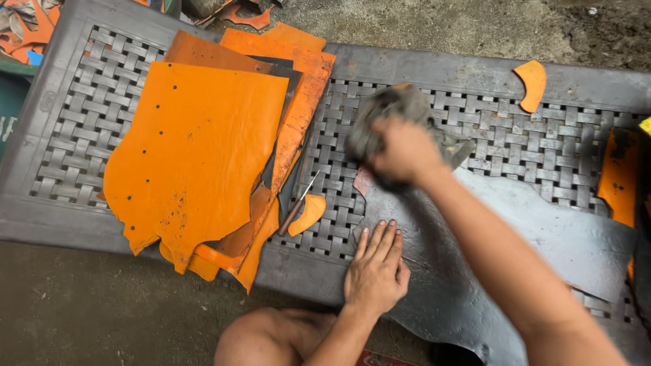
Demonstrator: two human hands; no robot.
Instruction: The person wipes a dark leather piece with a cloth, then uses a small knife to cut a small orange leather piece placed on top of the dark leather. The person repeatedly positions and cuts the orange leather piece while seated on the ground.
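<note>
A large grey sheet of leather (529,237) lies on the right half of a grey woven-pattern plastic table (81,122). My left hand (375,268) lies flat on the sheet's near left edge, fingers together, pressing it down. My right hand (405,150) is closed on a bunched grey rag (380,115), blurred, at the sheet's far left corner. The rag touches the leather there.
A stack of orange leather sheets (196,156) covers the table's left-middle. A small knife (298,203) and an orange offcut (308,213) lie beside it. More orange scraps sit far right (531,83) and at the right edge (618,177). My bare knee (271,335) shows below; concrete floor around.
</note>
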